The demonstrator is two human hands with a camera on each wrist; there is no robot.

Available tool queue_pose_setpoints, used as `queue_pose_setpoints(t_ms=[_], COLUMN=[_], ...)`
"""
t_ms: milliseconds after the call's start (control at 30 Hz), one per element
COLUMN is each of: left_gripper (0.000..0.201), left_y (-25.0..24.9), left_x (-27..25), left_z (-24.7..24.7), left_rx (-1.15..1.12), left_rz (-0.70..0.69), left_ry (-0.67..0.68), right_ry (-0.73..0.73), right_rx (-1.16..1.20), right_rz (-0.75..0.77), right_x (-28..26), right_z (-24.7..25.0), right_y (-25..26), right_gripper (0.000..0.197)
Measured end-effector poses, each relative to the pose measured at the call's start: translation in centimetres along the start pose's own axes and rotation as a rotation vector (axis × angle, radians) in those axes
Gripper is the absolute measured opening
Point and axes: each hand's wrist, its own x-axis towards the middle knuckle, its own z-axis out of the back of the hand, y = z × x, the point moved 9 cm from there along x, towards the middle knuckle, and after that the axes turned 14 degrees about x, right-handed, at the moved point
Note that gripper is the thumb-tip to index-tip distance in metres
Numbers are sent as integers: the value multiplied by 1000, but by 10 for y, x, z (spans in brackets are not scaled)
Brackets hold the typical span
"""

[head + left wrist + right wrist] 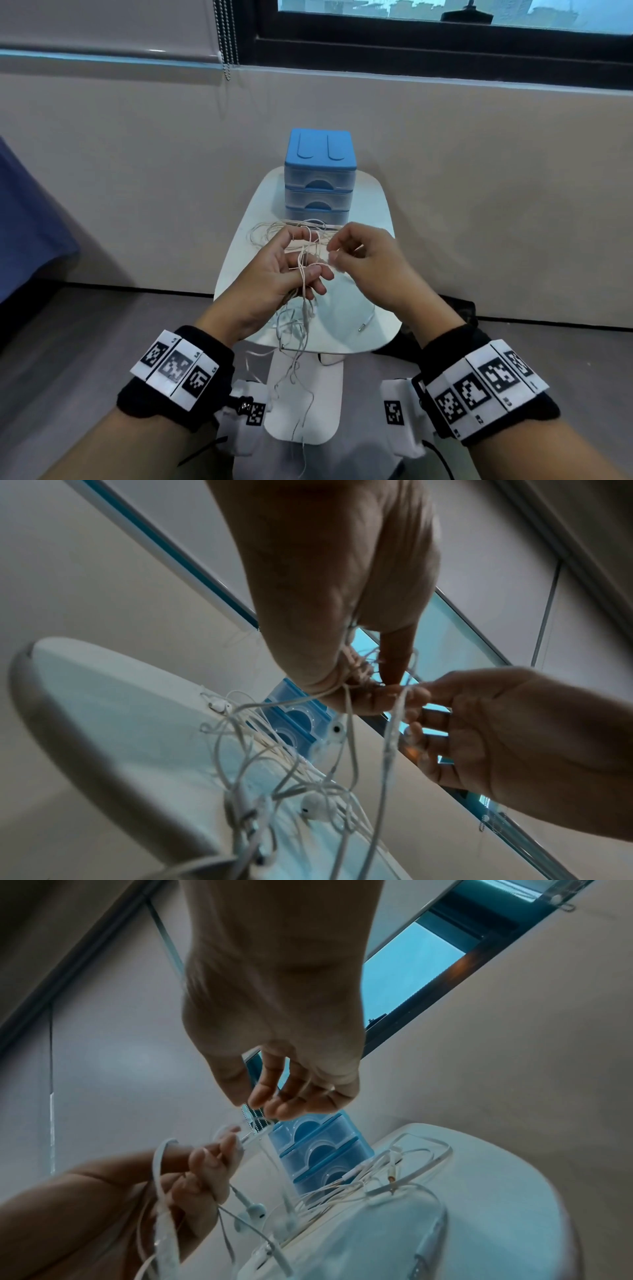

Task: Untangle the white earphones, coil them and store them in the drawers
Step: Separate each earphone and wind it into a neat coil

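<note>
Head view: white table (371, 205) below window (445, 31).

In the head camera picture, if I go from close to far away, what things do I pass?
Wrist bands → hands, left hand and right hand, holding the white earphones → blue drawers on the white table → wall → window.
</note>
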Motion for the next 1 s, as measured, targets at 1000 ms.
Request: queue_pose_setpoints(t_ms=[1000], left_gripper=[61], left_y=[-10], left_x=[7], left_z=[-4], left_rx=[409], left_rz=[17], left_ry=[-23], right_ry=[-184], right_rx=[-311], right_rz=[156], right_x=[-28], right_z=[32], right_y=[58], right_gripper=[17])
